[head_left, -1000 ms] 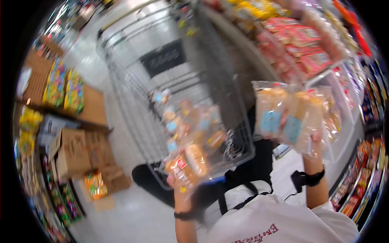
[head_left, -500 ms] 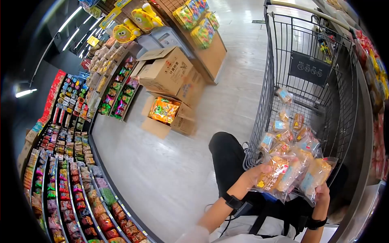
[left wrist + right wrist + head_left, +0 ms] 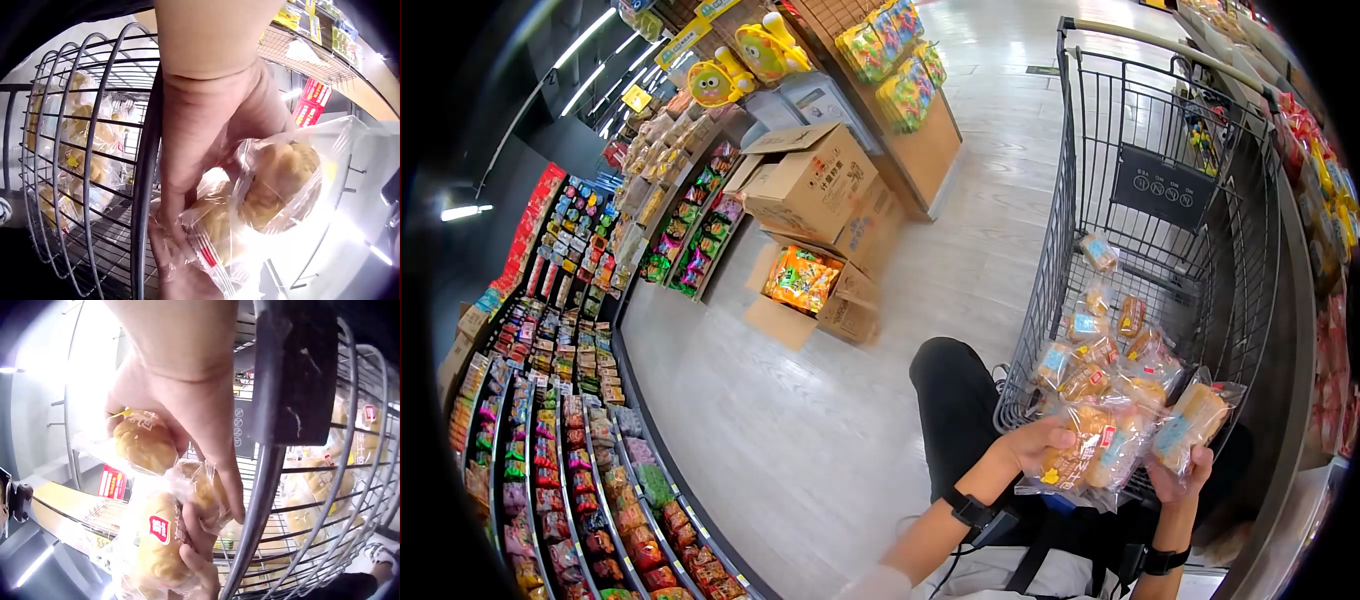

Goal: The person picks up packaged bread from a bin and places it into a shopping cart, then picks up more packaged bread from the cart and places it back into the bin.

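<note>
Your left hand (image 3: 1040, 445), fingers curled, grips a bunch of bread packs (image 3: 1095, 450) by the film, which likely keeps several hanging together. Your right hand (image 3: 1178, 480) clasps a single bread pack (image 3: 1197, 420) from below. Both are held over the near rim of the cart (image 3: 1055, 230). Loose packs (image 3: 1100, 325) lie in its basket. Beyond, cardboard boxes (image 3: 810, 185) stand open on the floor.
</note>
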`<state>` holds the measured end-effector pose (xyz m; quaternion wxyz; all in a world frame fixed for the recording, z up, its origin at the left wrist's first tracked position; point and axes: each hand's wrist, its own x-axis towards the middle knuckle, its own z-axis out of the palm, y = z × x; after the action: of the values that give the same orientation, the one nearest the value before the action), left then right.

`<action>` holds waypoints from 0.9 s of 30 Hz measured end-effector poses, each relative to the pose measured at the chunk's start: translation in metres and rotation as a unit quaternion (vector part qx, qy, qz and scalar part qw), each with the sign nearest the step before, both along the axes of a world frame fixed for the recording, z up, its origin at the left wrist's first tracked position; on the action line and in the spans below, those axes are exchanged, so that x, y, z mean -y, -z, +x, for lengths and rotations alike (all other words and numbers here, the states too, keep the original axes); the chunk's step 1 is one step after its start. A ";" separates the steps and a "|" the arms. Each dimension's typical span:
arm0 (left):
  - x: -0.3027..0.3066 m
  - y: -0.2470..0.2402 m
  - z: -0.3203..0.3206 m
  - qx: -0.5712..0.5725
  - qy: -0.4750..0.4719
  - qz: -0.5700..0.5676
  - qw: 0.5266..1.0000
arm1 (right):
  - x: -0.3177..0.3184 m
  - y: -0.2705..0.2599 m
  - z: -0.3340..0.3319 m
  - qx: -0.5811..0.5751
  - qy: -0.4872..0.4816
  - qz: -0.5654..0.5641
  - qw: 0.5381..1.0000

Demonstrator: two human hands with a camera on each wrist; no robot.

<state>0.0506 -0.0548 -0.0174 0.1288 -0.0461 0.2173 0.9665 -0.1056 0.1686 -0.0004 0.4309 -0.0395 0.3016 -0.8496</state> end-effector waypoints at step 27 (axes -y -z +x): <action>-0.008 -0.036 -0.022 -0.051 -0.006 -0.047 0.998 | 0.009 0.007 -0.013 -0.054 0.002 -0.031 0.998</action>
<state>0.0288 -0.0467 0.0181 0.1090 -0.0039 0.2687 0.9570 -0.1187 0.1593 -0.0073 0.4107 -0.0982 0.2981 -0.8560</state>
